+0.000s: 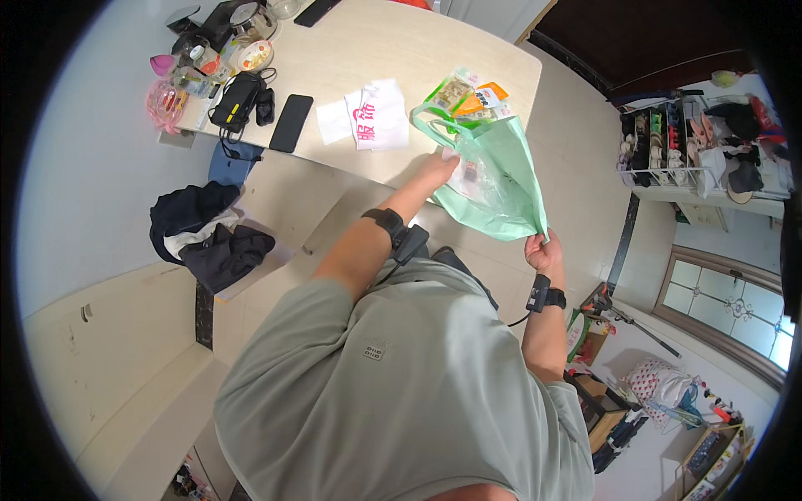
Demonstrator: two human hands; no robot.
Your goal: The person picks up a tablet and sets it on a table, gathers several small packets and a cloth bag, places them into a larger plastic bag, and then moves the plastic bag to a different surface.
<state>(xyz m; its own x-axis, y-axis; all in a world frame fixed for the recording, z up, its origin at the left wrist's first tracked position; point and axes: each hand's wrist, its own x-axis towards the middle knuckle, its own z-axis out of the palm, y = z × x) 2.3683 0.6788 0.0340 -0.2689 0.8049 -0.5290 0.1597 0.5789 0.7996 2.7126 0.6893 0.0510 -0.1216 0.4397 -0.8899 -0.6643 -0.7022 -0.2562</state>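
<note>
A mint-green tote bag is held tilted at the table's edge, its mouth spread. My left hand is closed at the bag's mouth beside the handles, with a small pale pink-white edge showing at the fingertips; what that piece belongs to cannot be made out. Crumpled clear plastic packaging with a pinkish printed patch lies inside the bag. My right hand pinches the bag's near right corner. Green and orange food packets lie on the table just beyond the handles.
On the pale table are a folded white bag with pink print, a black phone and a corded black device. Bottles and a small bowl crowd the wall side. Dark clothes sit on a chair; a shoe rack stands right.
</note>
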